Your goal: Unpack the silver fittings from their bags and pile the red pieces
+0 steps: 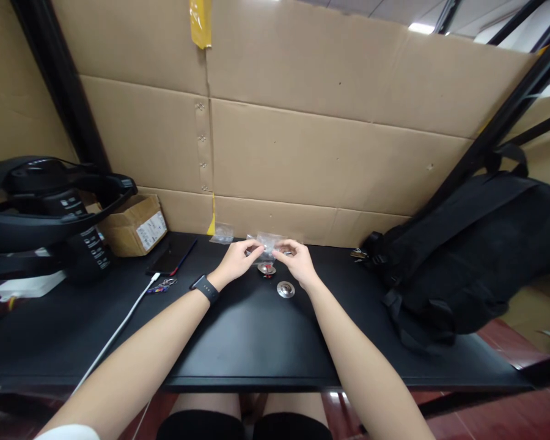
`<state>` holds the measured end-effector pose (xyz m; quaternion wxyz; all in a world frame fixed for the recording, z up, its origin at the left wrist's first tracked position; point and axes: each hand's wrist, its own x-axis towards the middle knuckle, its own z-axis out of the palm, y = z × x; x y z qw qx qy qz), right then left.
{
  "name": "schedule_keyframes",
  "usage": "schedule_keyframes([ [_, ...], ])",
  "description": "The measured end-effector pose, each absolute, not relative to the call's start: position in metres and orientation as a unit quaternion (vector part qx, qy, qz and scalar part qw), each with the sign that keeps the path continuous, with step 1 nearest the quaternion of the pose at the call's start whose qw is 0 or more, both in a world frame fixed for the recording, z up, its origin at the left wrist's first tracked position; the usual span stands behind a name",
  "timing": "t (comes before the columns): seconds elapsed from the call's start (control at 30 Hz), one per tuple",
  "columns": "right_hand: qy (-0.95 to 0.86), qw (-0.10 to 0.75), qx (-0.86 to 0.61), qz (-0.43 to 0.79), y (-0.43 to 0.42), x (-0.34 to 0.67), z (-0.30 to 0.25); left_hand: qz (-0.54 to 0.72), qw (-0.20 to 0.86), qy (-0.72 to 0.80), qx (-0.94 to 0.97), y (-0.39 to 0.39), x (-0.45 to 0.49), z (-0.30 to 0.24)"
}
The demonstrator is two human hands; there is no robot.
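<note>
Clear plastic bag, at the back of the table beyond a metal disc, is pinched by left hand and right hand; uneven pulling could tear it and scatter any contents.

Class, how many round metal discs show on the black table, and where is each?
2. A disc showing red lies between the left hand and the right hand; a second disc lies nearer the front edge of the table. The hands may hide more.

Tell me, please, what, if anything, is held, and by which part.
The left hand and right hand appear to pinch a clear plastic bag, one at each side.
</note>
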<state>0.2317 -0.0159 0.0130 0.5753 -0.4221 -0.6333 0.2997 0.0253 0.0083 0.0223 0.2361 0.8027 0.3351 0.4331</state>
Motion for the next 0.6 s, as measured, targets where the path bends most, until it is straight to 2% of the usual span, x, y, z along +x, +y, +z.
schedule_keyframes([
  [0.1, -0.616, 0.586, -0.410, 0.330, -0.016, 0.231, 0.014, 0.442, 0.263, 0.340, 0.788, 0.010, 0.026, 0.020],
  [0.27, -0.590, 0.590, -0.395, 0.384, -0.019, 0.232, 0.017, 0.484, 0.393, 0.333, 0.707, 0.014, 0.026, 0.017],
  [0.37, -0.582, 0.585, -0.397, 0.402, -0.019, 0.233, 0.017, 0.487, 0.433, 0.345, 0.675, 0.015, 0.024, 0.016],
  [0.47, -0.589, 0.561, -0.419, 0.403, -0.017, 0.236, 0.015, 0.508, 0.376, 0.366, 0.683, 0.014, 0.022, 0.018],
  [0.6, -0.573, 0.567, -0.469, 0.361, -0.014, 0.239, 0.011, 0.509, 0.184, 0.346, 0.766, 0.003, 0.020, 0.027],
])
